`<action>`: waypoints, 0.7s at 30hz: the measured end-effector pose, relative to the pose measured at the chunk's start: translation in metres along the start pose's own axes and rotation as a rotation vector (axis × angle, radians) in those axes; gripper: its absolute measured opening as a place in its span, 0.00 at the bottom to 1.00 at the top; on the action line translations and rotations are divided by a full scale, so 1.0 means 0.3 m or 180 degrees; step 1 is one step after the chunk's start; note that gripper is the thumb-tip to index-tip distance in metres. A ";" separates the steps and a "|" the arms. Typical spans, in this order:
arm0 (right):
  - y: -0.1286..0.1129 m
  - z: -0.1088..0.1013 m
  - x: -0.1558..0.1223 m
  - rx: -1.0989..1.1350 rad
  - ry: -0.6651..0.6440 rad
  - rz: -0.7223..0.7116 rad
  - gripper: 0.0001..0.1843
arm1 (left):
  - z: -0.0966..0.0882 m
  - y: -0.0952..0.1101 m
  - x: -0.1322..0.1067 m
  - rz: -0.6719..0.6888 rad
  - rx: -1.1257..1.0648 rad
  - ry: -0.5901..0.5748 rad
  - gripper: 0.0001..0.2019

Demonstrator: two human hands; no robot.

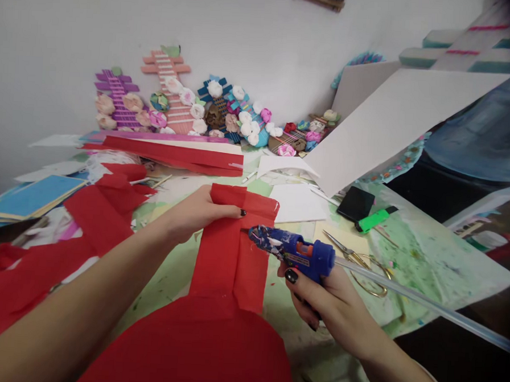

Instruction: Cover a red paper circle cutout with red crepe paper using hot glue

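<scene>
A red crepe-paper-covered piece (217,252), with a long straight strip above a wide rounded part, lies in front of me. My left hand (196,213) grips the strip near its far end, thumb on top and the other fingers hidden beneath. My right hand (324,300) is wrapped around a blue hot glue gun (305,256). Its nozzle points left at the fold along the strip's middle, below my left thumb; whether it touches is unclear. A long clear glue stick (428,305) sticks out of the gun's back.
Gold-handled scissors (354,256), a green marker-like item (373,221) and a black square object (356,203) lie at right. Red crepe scraps (95,211) and blue sheets (32,195) cover the left. White board (382,118) leans behind; flower-decorated craft pieces (174,95) line the wall.
</scene>
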State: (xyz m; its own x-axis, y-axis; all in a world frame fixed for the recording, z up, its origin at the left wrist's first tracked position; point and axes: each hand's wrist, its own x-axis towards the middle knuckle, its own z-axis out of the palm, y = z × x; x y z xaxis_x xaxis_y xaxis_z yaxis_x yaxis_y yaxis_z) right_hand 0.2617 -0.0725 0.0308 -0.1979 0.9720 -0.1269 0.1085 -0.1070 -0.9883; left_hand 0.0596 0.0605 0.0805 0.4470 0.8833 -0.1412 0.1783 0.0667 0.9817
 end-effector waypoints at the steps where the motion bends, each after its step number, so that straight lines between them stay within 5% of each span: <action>1: -0.001 0.001 0.002 -0.0024 0.0023 -0.0003 0.22 | 0.000 0.000 0.001 0.0003 0.0009 0.0013 0.09; 21: -0.021 0.001 0.026 -0.0298 0.0202 -0.0223 0.20 | -0.008 -0.016 0.008 0.0083 0.0097 -0.0064 0.10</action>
State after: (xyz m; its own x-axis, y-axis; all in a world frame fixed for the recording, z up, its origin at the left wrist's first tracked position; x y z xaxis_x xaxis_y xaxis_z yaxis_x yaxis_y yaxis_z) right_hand 0.2592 -0.0644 0.0360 -0.1466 0.9880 -0.0494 0.1877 -0.0212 -0.9820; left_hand 0.0578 0.0634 0.0758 0.4694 0.8750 -0.1183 0.1926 0.0293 0.9808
